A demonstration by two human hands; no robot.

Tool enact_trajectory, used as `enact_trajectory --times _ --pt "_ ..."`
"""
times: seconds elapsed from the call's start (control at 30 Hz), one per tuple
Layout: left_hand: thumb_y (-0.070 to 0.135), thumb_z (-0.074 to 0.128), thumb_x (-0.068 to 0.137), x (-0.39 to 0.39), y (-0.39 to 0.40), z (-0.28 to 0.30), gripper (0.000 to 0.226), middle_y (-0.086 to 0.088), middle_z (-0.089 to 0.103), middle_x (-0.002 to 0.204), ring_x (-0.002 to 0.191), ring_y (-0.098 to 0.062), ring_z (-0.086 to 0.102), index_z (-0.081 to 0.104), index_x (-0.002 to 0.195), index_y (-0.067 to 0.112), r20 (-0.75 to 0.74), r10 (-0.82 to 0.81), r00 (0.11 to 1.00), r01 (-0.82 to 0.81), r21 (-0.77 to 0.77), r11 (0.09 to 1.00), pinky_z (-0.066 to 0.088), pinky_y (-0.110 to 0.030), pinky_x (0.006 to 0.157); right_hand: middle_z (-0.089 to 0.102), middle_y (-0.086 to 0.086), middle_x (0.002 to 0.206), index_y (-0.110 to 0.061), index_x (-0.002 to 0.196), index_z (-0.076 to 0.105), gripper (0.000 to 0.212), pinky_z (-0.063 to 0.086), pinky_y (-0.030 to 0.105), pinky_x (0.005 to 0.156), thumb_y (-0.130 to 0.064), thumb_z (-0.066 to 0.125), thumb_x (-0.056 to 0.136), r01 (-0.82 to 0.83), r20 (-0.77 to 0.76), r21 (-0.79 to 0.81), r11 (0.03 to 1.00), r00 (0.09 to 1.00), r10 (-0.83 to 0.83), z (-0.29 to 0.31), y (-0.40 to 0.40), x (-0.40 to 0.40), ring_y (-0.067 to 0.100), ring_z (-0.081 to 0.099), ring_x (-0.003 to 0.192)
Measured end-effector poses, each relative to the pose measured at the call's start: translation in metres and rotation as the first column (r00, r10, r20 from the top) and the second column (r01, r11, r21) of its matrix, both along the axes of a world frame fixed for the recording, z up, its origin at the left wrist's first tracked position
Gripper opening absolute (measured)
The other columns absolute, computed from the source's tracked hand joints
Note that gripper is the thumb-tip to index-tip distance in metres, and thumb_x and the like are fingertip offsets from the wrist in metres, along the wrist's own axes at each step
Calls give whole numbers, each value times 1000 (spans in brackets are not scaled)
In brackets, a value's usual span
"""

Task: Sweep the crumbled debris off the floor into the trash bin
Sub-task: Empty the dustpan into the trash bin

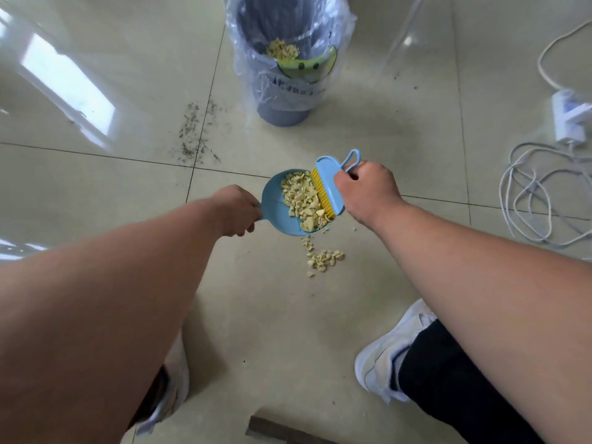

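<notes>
My left hand [237,209] grips the handle of a small blue dustpan [275,209] resting on the tiled floor. The pan holds a heap of pale yellow crumbled debris [302,198]. My right hand [365,190] holds a blue hand brush [330,184] whose yellow bristles press against the debris at the pan's open edge. A smaller pile of loose yellow crumbs [323,259] lies on the floor just below the pan. Further back stands a grey trash bin [282,100] lined with a clear plastic bag, with yellow crumbs at its bottom.
Fine dark grit [195,133] is scattered on the floor left of the bin. White cables [531,200] and a power adapter [570,120] lie at the right. My white shoes [387,350] stand at the bottom, near a dark brown object [272,431].
</notes>
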State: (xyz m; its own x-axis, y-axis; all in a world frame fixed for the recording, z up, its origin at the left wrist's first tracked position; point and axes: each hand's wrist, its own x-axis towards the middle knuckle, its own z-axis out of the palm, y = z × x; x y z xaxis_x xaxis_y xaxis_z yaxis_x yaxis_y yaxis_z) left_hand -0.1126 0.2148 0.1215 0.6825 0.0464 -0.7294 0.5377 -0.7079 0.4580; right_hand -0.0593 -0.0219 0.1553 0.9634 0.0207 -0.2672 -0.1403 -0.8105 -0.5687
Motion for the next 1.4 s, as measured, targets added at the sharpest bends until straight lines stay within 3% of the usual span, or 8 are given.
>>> enact_trajectory --times 0.2,0.5,0.6,0.73,0.83,0.97,1.13,1.4 --pt "17 64 99 21 10 65 26 -6 70 72 63 -23 55 75 84 -1 113 50 992 -47 -26 999 44 -28 55 44 -2 52 -11 55 43 43 36 23 51 -27 58 92 -16 115 31 999 993 12 66 -1 19 13 40 49" --pt "16 65 99 70 47 150 40 -8 62 64 57 -24 47 76 61 17 200 7 980 6 -66 998 41 -34 61 50 0 55 -9 60 52 37 34 26 49 -31 55 90 6 203 159 987 978 -39 145 10 64 19 44 53" --pt "15 67 101 96 59 167 29 -10 63 67 55 -21 47 81 75 14 232 10 973 7 -72 997 42 -34 62 63 12 66 -5 69 60 35 40 27 54 -33 55 89 21 209 201 979 976 -63 154 14 89 26 53 60" --pt "19 69 101 140 72 174 40 -4 62 59 50 -19 46 79 62 19 260 -16 966 28 -43 999 42 -30 57 73 23 85 0 83 66 40 46 31 57 -39 54 86 72 200 263 962 972 -127 152 20 130 27 58 61" --pt "18 68 101 176 78 168 51 0 59 53 49 -18 45 77 52 25 273 -40 961 46 -13 999 41 -28 55 71 19 77 -1 84 67 40 43 29 57 -38 55 90 95 197 285 954 968 -155 142 26 162 23 53 59" --pt "19 68 100 225 84 156 49 -3 59 54 53 -21 46 73 50 20 290 -79 954 62 70 996 43 -28 54 56 6 63 -12 69 57 39 34 22 47 -40 55 96 152 171 345 926 960 -221 115 33 197 22 44 50" --pt "23 64 96 266 89 148 34 -11 60 62 59 -26 47 71 66 6 285 -136 949 82 194 978 45 -34 61 61 6 67 -12 79 65 36 42 26 56 -42 55 97 207 117 379 902 956 -269 79 45 226 24 52 58" --pt "29 65 93 304 107 127 34 -13 67 71 63 -26 51 78 85 -1 230 -127 965 64 264 962 48 -35 63 66 6 69 -13 82 69 36 52 36 62 -44 55 92 189 65 420 888 969 -237 52 74 259 24 59 61"
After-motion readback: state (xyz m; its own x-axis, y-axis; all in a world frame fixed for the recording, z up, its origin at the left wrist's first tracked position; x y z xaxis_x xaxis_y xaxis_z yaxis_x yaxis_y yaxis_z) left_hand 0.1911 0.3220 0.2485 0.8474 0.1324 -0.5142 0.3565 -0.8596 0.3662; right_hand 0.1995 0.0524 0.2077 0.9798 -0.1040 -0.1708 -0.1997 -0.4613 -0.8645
